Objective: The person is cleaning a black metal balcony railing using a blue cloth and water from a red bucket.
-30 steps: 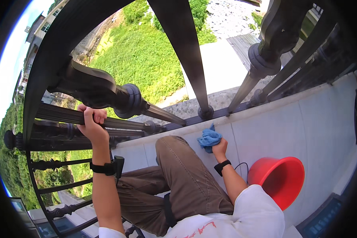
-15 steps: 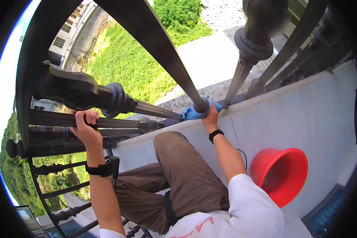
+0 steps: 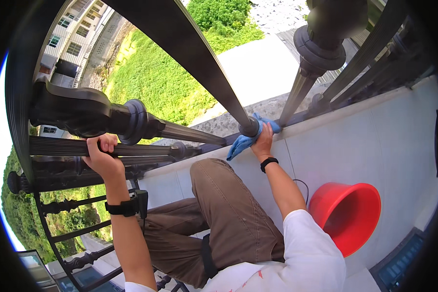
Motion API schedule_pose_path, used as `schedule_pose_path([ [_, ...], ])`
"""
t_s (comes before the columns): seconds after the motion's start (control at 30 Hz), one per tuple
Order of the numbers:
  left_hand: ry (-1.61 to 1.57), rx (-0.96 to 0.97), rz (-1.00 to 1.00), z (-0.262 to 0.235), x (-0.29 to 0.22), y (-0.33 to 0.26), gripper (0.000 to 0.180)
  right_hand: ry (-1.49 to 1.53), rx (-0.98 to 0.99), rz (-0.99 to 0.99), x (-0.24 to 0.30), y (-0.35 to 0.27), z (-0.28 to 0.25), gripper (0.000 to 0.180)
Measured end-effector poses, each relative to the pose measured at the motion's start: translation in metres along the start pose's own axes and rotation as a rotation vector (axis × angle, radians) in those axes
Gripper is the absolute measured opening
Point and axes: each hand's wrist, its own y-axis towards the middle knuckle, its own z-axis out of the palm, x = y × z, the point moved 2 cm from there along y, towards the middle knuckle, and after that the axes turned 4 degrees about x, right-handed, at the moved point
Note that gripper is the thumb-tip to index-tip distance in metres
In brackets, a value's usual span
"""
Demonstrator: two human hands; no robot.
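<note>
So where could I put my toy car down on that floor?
Bare pale tiled floor lies between the dark metal railing and the red plastic bucket. It is crowded at the rail base, where the right hand presses a blue cloth, and by the bent brown-trousered leg.

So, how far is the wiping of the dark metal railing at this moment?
Nothing shows as finished: no bar looks different from the others. In hand: the right hand presses a blue cloth against the foot of a slim dark metal bar, where it meets the pale ledge. The left hand grips a fluted dark rail. The other bars and the red plastic bucket are untouched.
</note>
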Motion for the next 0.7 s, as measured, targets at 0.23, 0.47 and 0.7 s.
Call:
schedule_pose_path([
  [0.23,-0.01,0.037,0.002,-0.008,-0.001,0.0,0.021,0.181,0.374,-0.106,-0.028,0.039,-0.024,0.026],
  [0.47,-0.014,0.15,-0.104,-0.015,0.001,0.0,0.024,0.241,0.492,-0.111,-0.03,0.045,-0.026,0.02],
  [0.7,-0.07,0.201,-0.161,-0.021,-0.001,0.003,0.017,0.182,0.38,-0.118,-0.025,0.032,-0.024,0.028],
])
